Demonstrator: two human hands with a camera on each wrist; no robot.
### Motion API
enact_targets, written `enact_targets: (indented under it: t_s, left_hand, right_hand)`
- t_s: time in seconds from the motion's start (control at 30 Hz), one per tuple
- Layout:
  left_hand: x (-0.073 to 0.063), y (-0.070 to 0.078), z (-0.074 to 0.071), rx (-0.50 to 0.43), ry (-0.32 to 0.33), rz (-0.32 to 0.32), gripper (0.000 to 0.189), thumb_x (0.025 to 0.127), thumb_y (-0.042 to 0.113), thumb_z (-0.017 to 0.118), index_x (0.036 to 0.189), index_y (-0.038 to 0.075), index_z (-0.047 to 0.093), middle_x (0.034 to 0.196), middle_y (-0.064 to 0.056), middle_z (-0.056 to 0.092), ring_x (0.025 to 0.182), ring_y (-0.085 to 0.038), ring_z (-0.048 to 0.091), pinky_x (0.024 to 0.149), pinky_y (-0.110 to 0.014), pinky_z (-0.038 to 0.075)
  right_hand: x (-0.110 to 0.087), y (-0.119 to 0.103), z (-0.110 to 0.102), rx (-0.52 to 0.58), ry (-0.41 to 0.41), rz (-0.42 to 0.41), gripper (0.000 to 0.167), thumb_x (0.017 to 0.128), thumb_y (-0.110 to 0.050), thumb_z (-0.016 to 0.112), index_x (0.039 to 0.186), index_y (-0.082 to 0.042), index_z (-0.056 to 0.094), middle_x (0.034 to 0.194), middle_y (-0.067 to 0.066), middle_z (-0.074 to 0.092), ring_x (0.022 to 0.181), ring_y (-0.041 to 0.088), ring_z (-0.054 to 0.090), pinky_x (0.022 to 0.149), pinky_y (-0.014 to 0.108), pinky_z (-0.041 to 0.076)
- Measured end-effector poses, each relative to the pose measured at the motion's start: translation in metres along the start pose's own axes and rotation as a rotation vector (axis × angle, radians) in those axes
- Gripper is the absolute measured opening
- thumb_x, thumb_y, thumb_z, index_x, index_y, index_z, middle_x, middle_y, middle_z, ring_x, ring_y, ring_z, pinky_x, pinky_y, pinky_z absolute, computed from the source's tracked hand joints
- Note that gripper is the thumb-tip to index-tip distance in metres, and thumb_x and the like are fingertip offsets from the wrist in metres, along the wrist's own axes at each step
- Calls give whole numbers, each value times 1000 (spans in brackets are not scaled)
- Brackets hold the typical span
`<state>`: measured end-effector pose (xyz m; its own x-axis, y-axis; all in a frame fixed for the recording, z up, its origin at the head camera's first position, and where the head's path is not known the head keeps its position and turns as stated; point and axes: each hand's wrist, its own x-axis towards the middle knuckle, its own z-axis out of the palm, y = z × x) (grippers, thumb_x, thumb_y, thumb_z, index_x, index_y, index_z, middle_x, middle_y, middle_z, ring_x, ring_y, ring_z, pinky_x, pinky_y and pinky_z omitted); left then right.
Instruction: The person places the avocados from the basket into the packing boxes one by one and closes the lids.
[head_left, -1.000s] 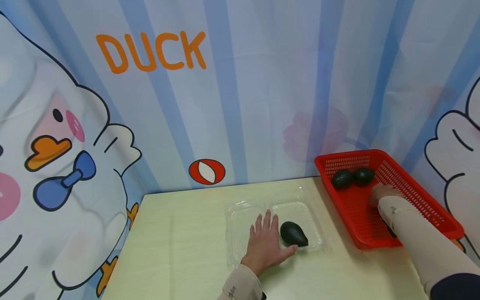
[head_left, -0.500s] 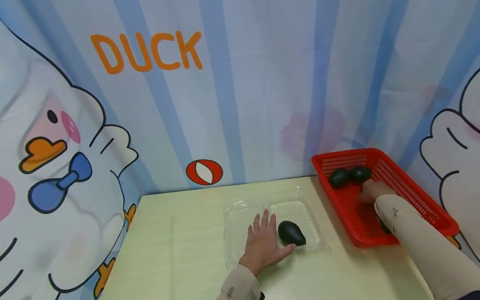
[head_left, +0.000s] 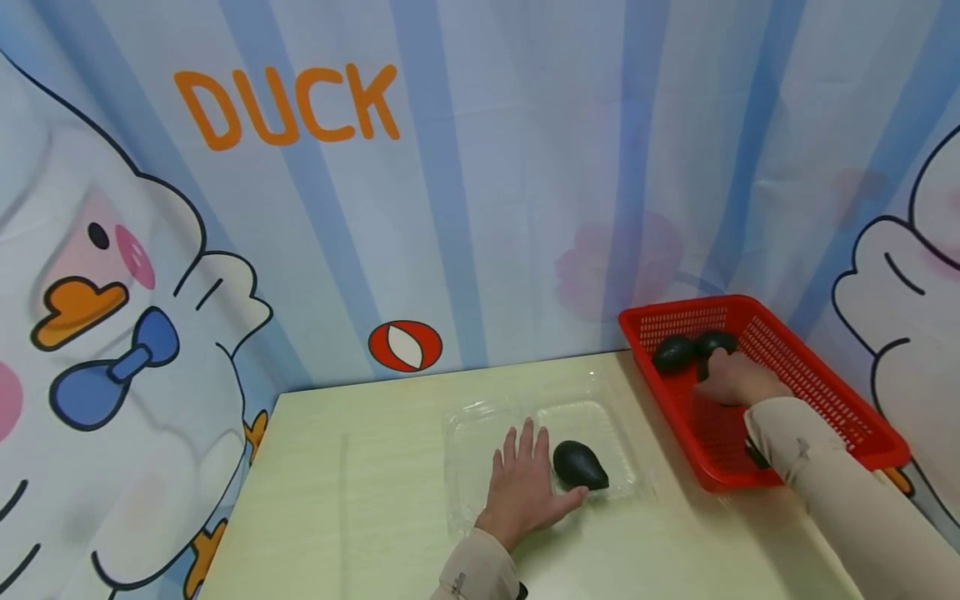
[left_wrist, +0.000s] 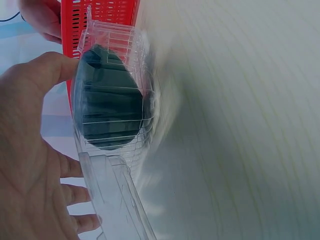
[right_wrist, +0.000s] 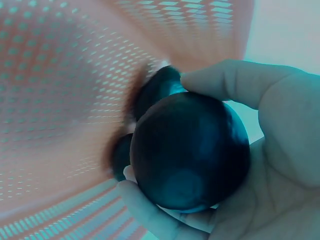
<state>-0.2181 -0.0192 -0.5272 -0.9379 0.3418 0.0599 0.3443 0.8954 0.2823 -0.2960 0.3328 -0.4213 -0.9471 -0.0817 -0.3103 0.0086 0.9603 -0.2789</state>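
Note:
A dark green avocado [head_left: 581, 465] lies in one half of a clear plastic clamshell box [head_left: 618, 417], whose lid is folded open to the left. My left hand [head_left: 521, 492] rests with spread fingers on the box, its thumb at the near rim beside that avocado. In the left wrist view the same avocado [left_wrist: 110, 100] shows through the ribbed clear wall. Over the red plastic basket [head_left: 675, 433], my right hand [head_left: 738, 379] grips another avocado [right_wrist: 190, 150], fingers and thumb curled round it. Two more avocados, one [head_left: 673, 354] beside the other [head_left: 715, 342], lie at the basket's far end.
The basket has perforated walls and stands at the right of the pale wooden table [head_left: 360, 483]. Behind the table hangs a blue striped cloth [head_left: 510, 208] printed with ducks. A long sleeve [head_left: 847, 492] crosses the basket's near rim.
My right hand has moved left and farther back inside the basket, toward the two avocados, and the avocado in its grip now shows slightly. My left hand stays on the box. The head view has shifted slightly.

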Motion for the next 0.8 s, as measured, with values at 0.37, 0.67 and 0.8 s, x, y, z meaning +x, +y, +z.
enact_targets:
  t_s: [0.37,0.67,0.8]
  left_hand:
    - [0,0,1,-11,0,-5,103,84,78,55,159,10,33,167,-13,23,151,-40,26,113,-62,34]
    - [0,0,0,-7,0,-2,103,84,78,55,159,10,33,167,-13,24,151,-40,26,113,-61,34]
    - [0,-1,1,9,-10,-9,103,84,79,53,159,11,32,167,-12,24,151,-39,26,113,-60,35]
  right_hand:
    - [-33,-47,-2,17,182,-49,85,95,-35,63,145,21,23,141,47,33,120,62,45,88,72,44]
    - [-57,-87,5,25,266,-90,75,95,-32,67,141,17,33,136,43,41,115,56,50,88,70,47]
    - [-63,-103,16,26,297,-107,72,92,-30,72,137,14,38,133,40,47,110,51,54,85,70,49]
